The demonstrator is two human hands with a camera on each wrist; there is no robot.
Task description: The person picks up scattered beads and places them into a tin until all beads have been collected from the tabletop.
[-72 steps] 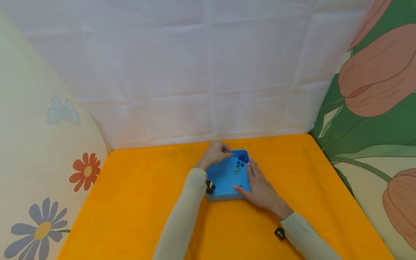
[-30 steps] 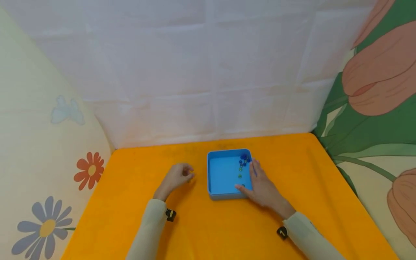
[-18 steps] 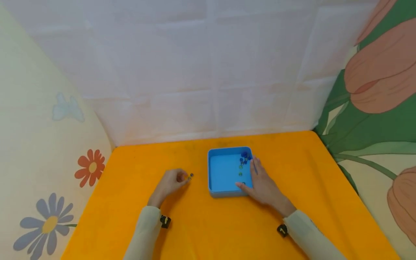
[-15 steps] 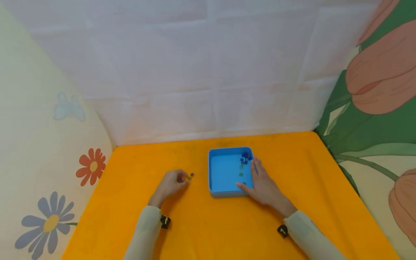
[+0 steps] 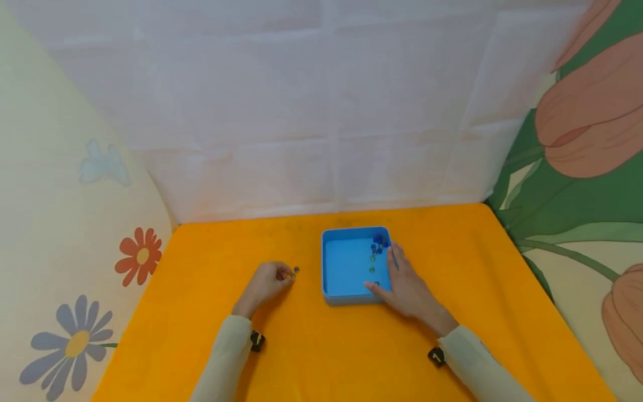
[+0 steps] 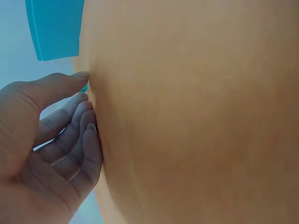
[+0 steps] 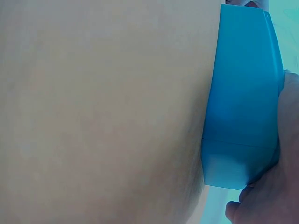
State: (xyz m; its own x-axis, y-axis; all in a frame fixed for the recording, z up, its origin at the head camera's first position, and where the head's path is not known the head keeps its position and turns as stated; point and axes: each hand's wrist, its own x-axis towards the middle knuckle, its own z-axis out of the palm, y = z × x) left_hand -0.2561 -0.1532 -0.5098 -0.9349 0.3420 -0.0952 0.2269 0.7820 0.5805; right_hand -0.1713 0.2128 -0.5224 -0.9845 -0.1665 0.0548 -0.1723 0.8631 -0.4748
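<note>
On the orange table, my left hand (image 5: 266, 282) pinches a small glass marble (image 5: 293, 274) between thumb and forefinger. A second, darker marble (image 5: 297, 269) lies just beyond the fingertips. The left wrist view shows a bit of the marble (image 6: 84, 88) in the gap between the fingertips; the other fingers are curled below. My right hand (image 5: 409, 287) grips the right side of a square blue box (image 5: 346, 300), its thumb over the front right corner. Several blue and green marbles (image 5: 379, 239) lie inside along the box's right side, one partly hidden by the thumb.
An orange cloth (image 5: 301, 357) covers the table. A white sheet (image 5: 241, 100) hangs behind its far edge. Flower-printed cloths (image 5: 577, 195) hang at both sides. The box stands to the right of my left hand.
My left hand has left the box and moved left to the table. Lately its fingertips have come forward onto the nearer marble. My right hand has stayed on the box.
</note>
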